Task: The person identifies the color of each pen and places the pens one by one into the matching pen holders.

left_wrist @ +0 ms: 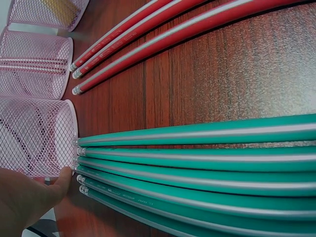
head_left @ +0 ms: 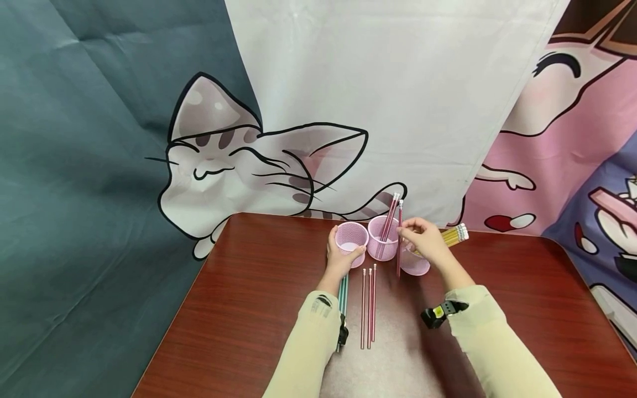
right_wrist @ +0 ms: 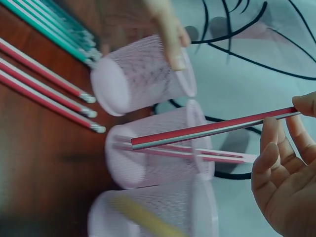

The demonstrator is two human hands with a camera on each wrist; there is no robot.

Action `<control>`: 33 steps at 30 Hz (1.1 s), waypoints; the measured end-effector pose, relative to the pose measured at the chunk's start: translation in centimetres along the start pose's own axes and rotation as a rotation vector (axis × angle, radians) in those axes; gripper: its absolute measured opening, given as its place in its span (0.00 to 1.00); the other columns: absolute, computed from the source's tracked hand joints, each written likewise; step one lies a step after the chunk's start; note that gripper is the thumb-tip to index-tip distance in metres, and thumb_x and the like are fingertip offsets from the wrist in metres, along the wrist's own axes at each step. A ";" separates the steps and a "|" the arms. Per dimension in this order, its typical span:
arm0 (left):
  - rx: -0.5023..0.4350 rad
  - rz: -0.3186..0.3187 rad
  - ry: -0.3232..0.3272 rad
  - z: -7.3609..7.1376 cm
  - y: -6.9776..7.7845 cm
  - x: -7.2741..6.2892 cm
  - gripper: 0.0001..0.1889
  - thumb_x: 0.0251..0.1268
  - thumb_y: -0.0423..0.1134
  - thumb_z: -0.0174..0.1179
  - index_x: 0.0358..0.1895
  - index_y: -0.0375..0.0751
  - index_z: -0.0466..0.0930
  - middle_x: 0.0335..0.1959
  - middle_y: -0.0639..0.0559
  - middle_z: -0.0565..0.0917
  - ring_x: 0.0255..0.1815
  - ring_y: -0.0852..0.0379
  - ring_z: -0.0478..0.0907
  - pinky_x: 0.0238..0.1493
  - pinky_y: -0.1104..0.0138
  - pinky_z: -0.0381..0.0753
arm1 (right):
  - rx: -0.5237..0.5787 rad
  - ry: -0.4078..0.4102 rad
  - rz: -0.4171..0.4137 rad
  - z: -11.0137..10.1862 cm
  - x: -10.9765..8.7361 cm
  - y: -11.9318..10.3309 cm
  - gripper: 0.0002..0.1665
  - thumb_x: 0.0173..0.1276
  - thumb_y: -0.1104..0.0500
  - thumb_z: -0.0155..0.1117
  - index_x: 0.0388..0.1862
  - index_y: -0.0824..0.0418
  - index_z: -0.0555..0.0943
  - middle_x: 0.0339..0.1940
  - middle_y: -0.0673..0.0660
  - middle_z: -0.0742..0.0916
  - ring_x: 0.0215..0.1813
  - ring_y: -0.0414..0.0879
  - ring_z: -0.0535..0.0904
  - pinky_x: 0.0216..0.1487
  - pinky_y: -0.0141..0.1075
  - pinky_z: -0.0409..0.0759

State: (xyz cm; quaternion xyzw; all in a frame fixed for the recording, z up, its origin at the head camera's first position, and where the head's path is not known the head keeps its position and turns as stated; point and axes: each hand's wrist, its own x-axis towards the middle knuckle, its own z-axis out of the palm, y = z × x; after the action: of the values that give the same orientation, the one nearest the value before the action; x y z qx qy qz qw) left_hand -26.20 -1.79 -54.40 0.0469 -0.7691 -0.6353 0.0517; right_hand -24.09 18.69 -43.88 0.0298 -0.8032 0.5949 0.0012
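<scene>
My right hand [head_left: 423,239] pinches a red pencil [right_wrist: 212,127] near its eraser end, and the pencil hangs upright beside the middle pink mesh cup [head_left: 383,243]. Inside that cup lean a few other red pencils [head_left: 390,218]. Around the left mesh cup [head_left: 351,243], which holds nothing that I can see, my left hand [head_left: 340,260] curls its fingers and thumb. Yellow pencils [head_left: 454,235] tilt out of the right mesh cup [head_left: 414,264], partly hidden behind my right hand. Three red pencils [left_wrist: 148,42] lie on the table in front of the cups.
Several green pencils [left_wrist: 197,168] lie side by side on the brown table [head_left: 259,293], partly under my left forearm in the head view. A printed cloth [head_left: 388,83] with a cartoon cat hangs right behind the table's back edge.
</scene>
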 end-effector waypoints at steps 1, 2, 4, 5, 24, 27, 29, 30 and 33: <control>0.001 0.000 -0.001 0.0 0.0 0.0 0.49 0.41 0.43 0.74 0.69 0.57 0.53 0.67 0.45 0.60 0.64 0.45 0.59 0.63 0.52 0.58 | -0.001 0.000 -0.004 -0.2 0.3 -0.4 0.14 0.63 0.61 0.61 0.41 0.71 0.74 0.22 0.50 0.79 0.23 0.41 0.76 0.23 0.32 0.75; 0.002 -0.003 -0.001 0.0 0.0 0.0 0.49 0.41 0.43 0.74 0.69 0.57 0.53 0.67 0.45 0.60 0.64 0.45 0.59 0.63 0.52 0.57 | -0.006 0.002 -0.010 -0.3 0.6 -0.8 0.13 0.64 0.61 0.60 0.41 0.71 0.74 0.22 0.49 0.79 0.24 0.41 0.77 0.23 0.32 0.75; 0.005 -0.007 -0.001 -0.1 0.0 0.0 0.49 0.41 0.43 0.74 0.69 0.58 0.53 0.67 0.45 0.60 0.64 0.45 0.59 0.62 0.52 0.58 | -0.026 0.012 -0.024 -0.5 1.2 -1.6 0.13 0.64 0.60 0.60 0.40 0.68 0.74 0.23 0.47 0.79 0.25 0.40 0.77 0.24 0.32 0.75; 0.006 -0.010 0.000 -0.1 0.0 0.0 0.49 0.41 0.43 0.74 0.69 0.58 0.53 0.67 0.45 0.60 0.64 0.45 0.59 0.62 0.52 0.58 | -0.020 0.019 -0.033 -0.6 1.5 -1.9 0.12 0.64 0.60 0.60 0.40 0.68 0.74 0.22 0.47 0.79 0.25 0.40 0.77 0.23 0.31 0.75; 0.007 -0.009 0.009 -0.2 -0.1 -0.1 0.49 0.42 0.43 0.74 0.69 0.57 0.53 0.67 0.45 0.60 0.64 0.45 0.59 0.62 0.51 0.58 | -0.115 0.262 0.004 0.4 4.3 -1.3 0.12 0.63 0.61 0.62 0.38 0.70 0.74 0.27 0.50 0.78 0.25 0.31 0.76 0.25 0.26 0.76; 0.000 -0.008 0.005 -0.1 0.0 -0.1 0.49 0.41 0.42 0.74 0.69 0.57 0.53 0.66 0.44 0.60 0.65 0.44 0.59 0.63 0.51 0.57 | -0.163 0.260 0.026 0.5 4.2 -0.7 0.12 0.62 0.62 0.61 0.38 0.70 0.75 0.28 0.53 0.78 0.25 0.33 0.75 0.26 0.25 0.75; -0.006 -0.005 0.004 0.0 0.0 -0.2 0.49 0.41 0.42 0.74 0.69 0.57 0.54 0.66 0.44 0.60 0.64 0.44 0.59 0.63 0.51 0.57 | -0.191 0.262 0.032 0.5 4.3 -0.4 0.11 0.61 0.63 0.61 0.39 0.71 0.75 0.29 0.55 0.78 0.26 0.33 0.73 0.27 0.24 0.73; -0.007 -0.004 0.005 0.0 0.0 -0.2 0.49 0.41 0.42 0.74 0.69 0.57 0.54 0.66 0.44 0.60 0.65 0.44 0.59 0.63 0.51 0.57 | -0.202 0.263 0.034 0.5 4.3 -0.2 0.11 0.61 0.63 0.61 0.38 0.71 0.75 0.29 0.55 0.78 0.26 0.34 0.72 0.27 0.23 0.72; -0.014 0.004 0.006 0.1 0.0 -0.2 0.49 0.41 0.42 0.74 0.69 0.57 0.54 0.66 0.44 0.60 0.64 0.43 0.59 0.62 0.51 0.58 | -0.268 0.261 0.044 0.6 4.5 0.4 0.11 0.61 0.63 0.61 0.38 0.70 0.76 0.30 0.57 0.79 0.27 0.36 0.71 0.29 0.25 0.69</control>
State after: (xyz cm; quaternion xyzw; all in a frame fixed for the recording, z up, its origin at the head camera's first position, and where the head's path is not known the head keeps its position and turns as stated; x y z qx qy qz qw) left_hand -26.05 -1.67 -54.40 0.0469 -0.7646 -0.6404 0.0554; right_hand -28.60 18.06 -44.25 -0.0659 -0.8688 0.4811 0.0964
